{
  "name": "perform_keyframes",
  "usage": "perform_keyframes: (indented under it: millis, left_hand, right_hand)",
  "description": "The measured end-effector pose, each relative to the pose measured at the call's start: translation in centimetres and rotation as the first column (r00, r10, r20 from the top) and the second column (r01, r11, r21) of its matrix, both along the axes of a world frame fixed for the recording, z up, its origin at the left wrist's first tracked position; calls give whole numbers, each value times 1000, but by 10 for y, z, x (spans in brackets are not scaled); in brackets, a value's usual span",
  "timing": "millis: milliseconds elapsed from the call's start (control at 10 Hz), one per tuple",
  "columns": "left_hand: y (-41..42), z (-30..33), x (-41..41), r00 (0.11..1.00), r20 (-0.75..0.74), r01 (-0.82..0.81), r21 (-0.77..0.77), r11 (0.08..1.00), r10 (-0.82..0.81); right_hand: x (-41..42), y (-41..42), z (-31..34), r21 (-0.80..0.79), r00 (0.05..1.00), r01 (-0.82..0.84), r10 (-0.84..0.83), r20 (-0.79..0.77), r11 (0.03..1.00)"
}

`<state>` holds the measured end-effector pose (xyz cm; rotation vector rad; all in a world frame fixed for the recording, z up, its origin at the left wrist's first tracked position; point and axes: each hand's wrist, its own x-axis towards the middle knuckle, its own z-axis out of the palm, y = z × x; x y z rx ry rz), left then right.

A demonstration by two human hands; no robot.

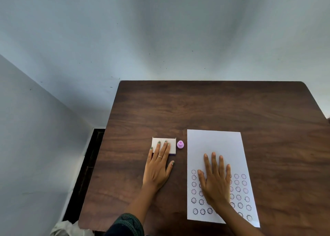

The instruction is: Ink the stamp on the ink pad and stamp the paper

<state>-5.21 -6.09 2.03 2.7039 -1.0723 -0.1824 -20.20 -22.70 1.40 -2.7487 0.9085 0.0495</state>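
A small pink stamp (180,144) stands upright on the table between the ink pad and the paper, with no hand touching it. The white ink pad box (172,147) lies shut just to its left. My left hand (159,166) rests flat with its fingertips on the box lid, fingers spread. A white sheet of paper (214,141) lies to the right, its lower half covered with several rows of round dark stamp prints. My right hand (215,180) lies flat on the paper over the prints, fingers apart, holding nothing.
The dark wooden table (205,107) stands against a pale blue wall. Its left edge drops to a dark gap in the floor (89,164). A crumpled white cloth or bag (64,228) lies below the table's near left corner.
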Motion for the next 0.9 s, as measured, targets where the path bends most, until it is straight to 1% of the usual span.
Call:
perform_keyframes:
  millis: [400,700,800,900]
  left_hand:
    - [-2,3,-3,1000,18,-11,56,998,10]
    - [-12,15,-31,1000,28,-9,57,998,7]
    - [-14,18,-25,997,81,12,19,1000,-13]
    - [-23,34,-9,998,55,1,-29,1000,0]
  right_hand:
    - [-1,-2,-4,15,1000,-8,8,12,1000]
    - [3,-2,7,45,998,-18,16,54,999]
    - [17,-11,15,6,991,-76,75,108,997]
    - [37,-20,33,-20,982,-137,139,128,990]
